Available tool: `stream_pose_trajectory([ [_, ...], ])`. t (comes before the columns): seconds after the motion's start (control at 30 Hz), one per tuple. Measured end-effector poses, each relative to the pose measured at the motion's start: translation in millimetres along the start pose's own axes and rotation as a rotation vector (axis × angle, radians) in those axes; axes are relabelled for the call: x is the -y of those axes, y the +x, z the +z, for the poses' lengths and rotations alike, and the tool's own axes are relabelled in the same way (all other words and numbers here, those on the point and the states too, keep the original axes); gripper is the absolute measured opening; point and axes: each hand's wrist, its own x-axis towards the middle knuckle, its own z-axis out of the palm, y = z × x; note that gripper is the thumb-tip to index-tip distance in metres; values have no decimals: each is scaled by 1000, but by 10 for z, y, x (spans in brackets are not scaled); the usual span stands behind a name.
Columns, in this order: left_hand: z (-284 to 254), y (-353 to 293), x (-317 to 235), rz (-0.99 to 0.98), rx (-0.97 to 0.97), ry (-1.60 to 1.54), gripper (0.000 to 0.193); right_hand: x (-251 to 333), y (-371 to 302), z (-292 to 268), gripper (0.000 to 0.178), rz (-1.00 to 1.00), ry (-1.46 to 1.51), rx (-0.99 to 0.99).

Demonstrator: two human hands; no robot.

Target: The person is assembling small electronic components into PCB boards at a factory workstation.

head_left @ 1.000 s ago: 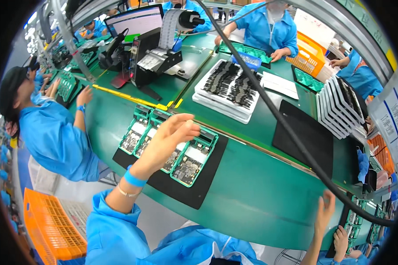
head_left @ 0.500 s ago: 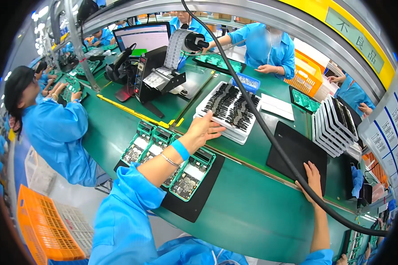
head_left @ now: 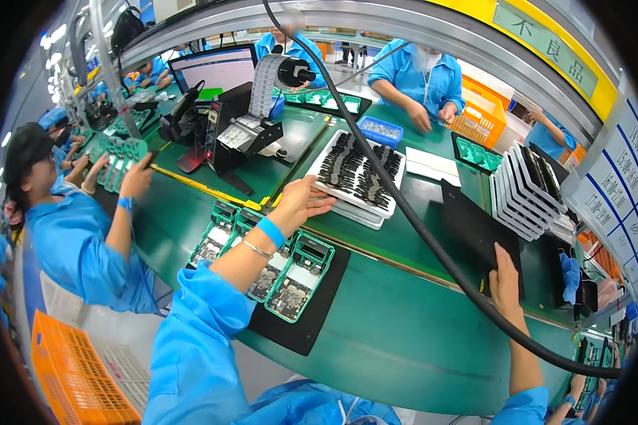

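My left hand is at the near-left edge of a white tray, its fingers stretched apart and grasping nothing. Rows of small black parts fill that tray, which sits on another white tray. Over to the right, my right hand has its fingers on the near edge of a thin black mat, which looks tilted up from the bench. Below my left forearm, several green fixtures with circuit boards in them lie on another black mat, partly hidden by the arm.
A black cable hangs across the view. White trays stand stacked at right, and a blue box is behind the parts tray. A label printer and monitor stand farther left. Co-workers in blue sit left and across.
The black mat under my right hand has lifted and tilted, with the fingers now closed at its edge. My left hand stays beside the white tray. The whole view has shifted slightly.
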Motion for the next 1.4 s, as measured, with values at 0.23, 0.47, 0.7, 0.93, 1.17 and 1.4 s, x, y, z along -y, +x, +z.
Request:
stream_pose_trajectory([
  [0.23, 231, -152, 323, 35, 124, -268, 30, 585, 663, -40, 67, -65, 216, -173],
  [0.47, 213, -137, 515, -29, 115, -330, 33, 1611, 1153, 110, 75, -302, 171, -218],
  [0.7, 188, -57, 582, -52, 144, -463, 36, 1750, 1889, 546, 74, -527, 139, -21],
  [0.93, 227, -60, 540, 48, 362, -465, 22, 1619, 1980, 851, 70, -556, 254, 247],
  [1.17, 417, -61, 518, 2, 369, -552, 33, 1854, 2047, 674, 68, -481, -177, -80],
  [1.4, 455, -39, 568, -18, 318, -564, 38, 2601, 2284, 626, 47, -120, -574, -204],
])
